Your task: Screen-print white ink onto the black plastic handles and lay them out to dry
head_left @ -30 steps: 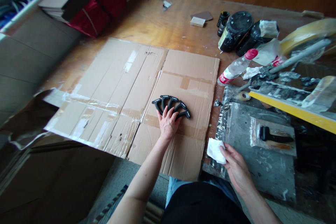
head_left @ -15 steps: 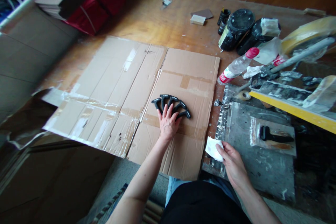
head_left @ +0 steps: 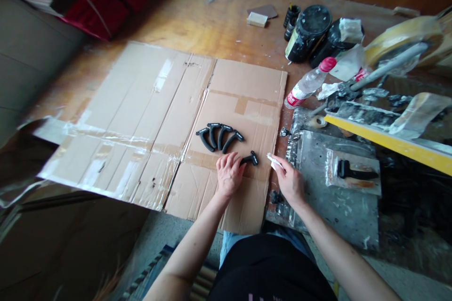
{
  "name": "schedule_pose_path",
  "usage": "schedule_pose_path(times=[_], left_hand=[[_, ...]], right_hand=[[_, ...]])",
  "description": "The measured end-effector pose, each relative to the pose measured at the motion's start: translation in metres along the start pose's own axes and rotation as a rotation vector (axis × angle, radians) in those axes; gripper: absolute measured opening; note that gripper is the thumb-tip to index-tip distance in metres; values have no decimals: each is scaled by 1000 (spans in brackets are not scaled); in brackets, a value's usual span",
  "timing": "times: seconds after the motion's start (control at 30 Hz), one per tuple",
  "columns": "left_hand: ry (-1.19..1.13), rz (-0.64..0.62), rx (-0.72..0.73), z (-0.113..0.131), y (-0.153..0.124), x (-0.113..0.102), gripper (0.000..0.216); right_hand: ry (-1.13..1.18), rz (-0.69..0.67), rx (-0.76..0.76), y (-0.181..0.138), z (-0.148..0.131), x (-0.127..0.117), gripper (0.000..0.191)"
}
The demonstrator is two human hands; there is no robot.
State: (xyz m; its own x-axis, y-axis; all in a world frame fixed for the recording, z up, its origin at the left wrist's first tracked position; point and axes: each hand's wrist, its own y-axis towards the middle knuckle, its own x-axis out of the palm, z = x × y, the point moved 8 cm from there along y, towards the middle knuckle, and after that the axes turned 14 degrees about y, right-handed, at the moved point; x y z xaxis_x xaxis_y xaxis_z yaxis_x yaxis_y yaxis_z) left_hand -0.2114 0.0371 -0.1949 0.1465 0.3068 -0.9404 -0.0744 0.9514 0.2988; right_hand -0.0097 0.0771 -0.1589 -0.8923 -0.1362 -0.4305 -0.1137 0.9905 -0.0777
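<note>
My left hand point(head_left: 229, 176) is closed on the near end of a black T-shaped handle point(head_left: 251, 158), its crosspiece pointing up and right over the cardboard. Just beyond the fingers, several more curved black handles point(head_left: 219, 137) lie fanned out side by side on the flattened cardboard point(head_left: 243, 80). My right hand point(head_left: 290, 182), near the cardboard's right edge, pinches a folded white cloth or tissue point(head_left: 274, 161). The cloth is close to the held handle but apart from it.
To the right, a similar black handle point(head_left: 356, 170) sits in a holder on a grey metal plate point(head_left: 335, 211), below a yellow-edged frame point(head_left: 384, 145). A red-capped bottle point(head_left: 309, 83) and black jars point(head_left: 312, 28) stand behind. Red-wrapped bundles point(head_left: 93, 7) are at back left.
My left hand has drawn one black handle out of the fan, toward me and right. My right hand has brought the white cloth up and left, closer to it. The camera view has shifted slightly.
</note>
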Motion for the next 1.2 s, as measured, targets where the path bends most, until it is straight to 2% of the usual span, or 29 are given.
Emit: schedule_pose_path(times=[0.17, 0.27, 0.37, 0.47, 0.63, 0.83, 1.0, 1.07, 1.2], left_hand=[[-18, -126, 11, 1, 3, 10, 26], [-64, -139, 32, 1, 4, 12, 26], [-86, -146, 47, 2, 4, 14, 25], [-99, -147, 57, 3, 5, 14, 24], [-85, -153, 51, 3, 7, 13, 23], [-82, -158, 47, 2, 7, 12, 21], [-111, -152, 51, 3, 7, 11, 20], [-124, -154, 58, 2, 7, 9, 20], [-117, -205, 94, 1, 3, 7, 19]], right_hand=[[-100, -91, -162, 19, -9, 32, 37], [-167, -165, -269, 22, -10, 54, 41], [-291, -298, -346, 19, -5, 76, 48], [-412, -412, -381, 13, 0, 85, 55], [-488, -507, -409, 5, -1, 79, 56], [-457, -605, -447, -6, -2, 65, 56], [-392, -699, -390, -19, -1, 48, 51], [-302, -659, -295, -16, 2, 38, 48], [-65, -422, 26, 9, 16, 14, 40]])
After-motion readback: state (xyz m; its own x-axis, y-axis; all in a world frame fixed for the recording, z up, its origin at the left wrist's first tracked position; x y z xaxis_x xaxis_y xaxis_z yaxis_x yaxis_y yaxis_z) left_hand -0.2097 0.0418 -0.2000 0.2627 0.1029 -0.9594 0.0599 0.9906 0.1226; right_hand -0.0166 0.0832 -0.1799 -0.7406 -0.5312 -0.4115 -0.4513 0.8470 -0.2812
